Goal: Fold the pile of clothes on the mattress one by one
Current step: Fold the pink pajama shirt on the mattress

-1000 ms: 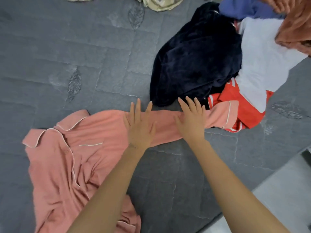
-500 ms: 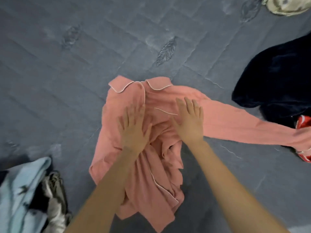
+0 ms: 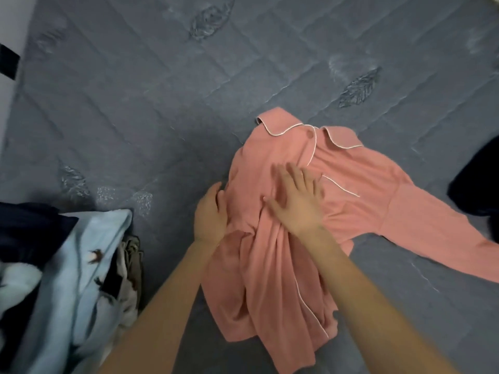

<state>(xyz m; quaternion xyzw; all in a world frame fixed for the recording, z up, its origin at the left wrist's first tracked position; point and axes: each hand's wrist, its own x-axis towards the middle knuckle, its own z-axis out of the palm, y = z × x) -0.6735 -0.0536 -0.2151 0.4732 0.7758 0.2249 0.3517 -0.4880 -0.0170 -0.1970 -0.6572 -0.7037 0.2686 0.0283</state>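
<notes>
As I watch from my end, both forearms (image 3: pixel 167 306) come in from 6 o'clock over the rumpled hem (image 3: pixel 272 336) of the pink pyjama shirt (image 3: pixel 359 211). It lies front-up on the grey quilted mattress (image 3: pixel 135 117), just right of centre. At 8 o'clock sits a heap topped by a light blue printed garment (image 3: pixel 67 279); folded work or more of the pile, I can't judge.

Now the left hand (image 3: pixel 212 211) has slid off the shirt's front to its 9 o'clock edge. Its fingers bend at the fabric there, but pinching or only pushing, I cannot tell. The right hand (image 3: pixel 297 201) stays flat and spread on the chest, holding nothing, its fingertips smeared by motion.

A second ago both palms were smoothing the sleeve (image 3: pixel 432 233). It now lies stretched toward 4 o'clock, so I read the sleeve as flattened, the body next, and no fold made yet. Its cuff is cut off by the frame. The other sleeve I can't find; perhaps it's bunched underneath.

The collar (image 3: pixel 286 128) points to 12 o'clock. Far out at 3 o'clock only a sliver of a dark navy garment (image 3: pixel 475 184) shows.
</notes>
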